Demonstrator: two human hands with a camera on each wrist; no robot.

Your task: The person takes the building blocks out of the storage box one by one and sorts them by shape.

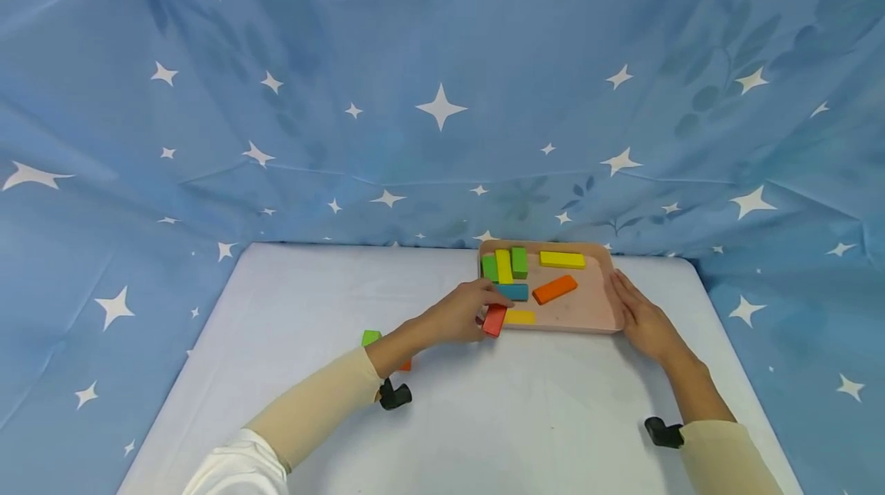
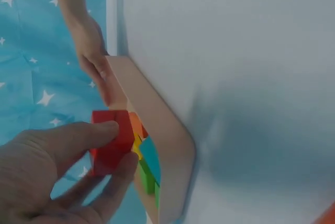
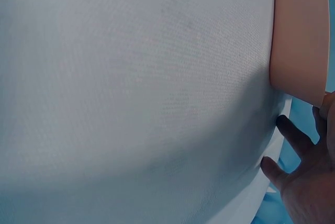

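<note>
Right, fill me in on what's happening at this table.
A person is working with coloured blocks and a pink tray on a white table. The left hand pinches a red block at the tray's near left corner. The right hand rests flat against the tray's right edge. Inside the tray lie green, yellow, blue and orange blocks. A green block sits out on the table beside the left forearm.

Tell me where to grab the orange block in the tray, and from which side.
Pinch the orange block across its two long sides at mid-length, coming from above. It lies flat and slanted on the tray floor, apart from the other blocks, so both long sides look free.
</note>
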